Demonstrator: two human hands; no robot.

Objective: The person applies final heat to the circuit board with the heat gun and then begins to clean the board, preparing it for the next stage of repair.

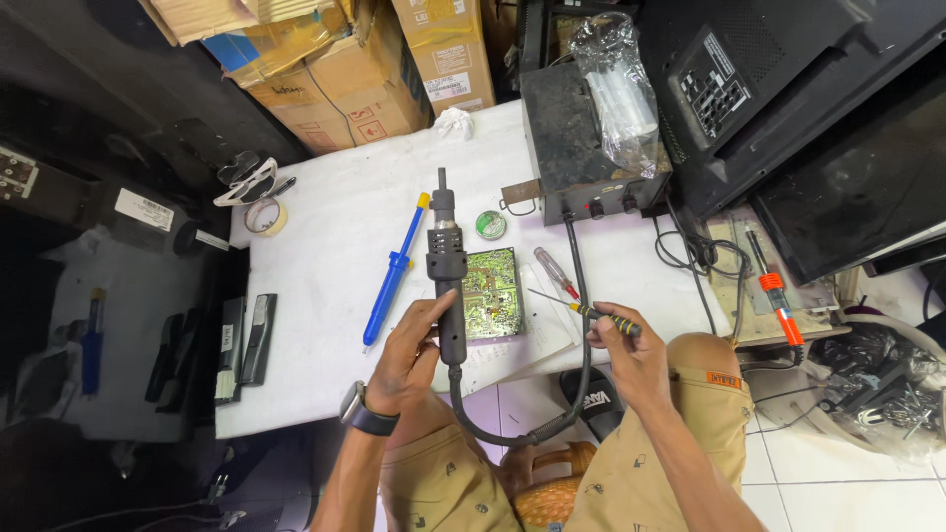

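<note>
Left hand (409, 345) wraps the dark hot-air gun (448, 266) by its handle, fingers curled around it, nozzle pointing away over the green circuit board's (490, 293) left edge, probably to aim heat there. Right hand (631, 350), right of the board, pinches a thin yellow-black striped screwdriver (581, 310), metal tip toward the board. Left of the board lies a blue plastic desoldering pump (392, 271); beyond it a small round tin (490, 225), then a grimy grey metal station box (581, 138).
</note>
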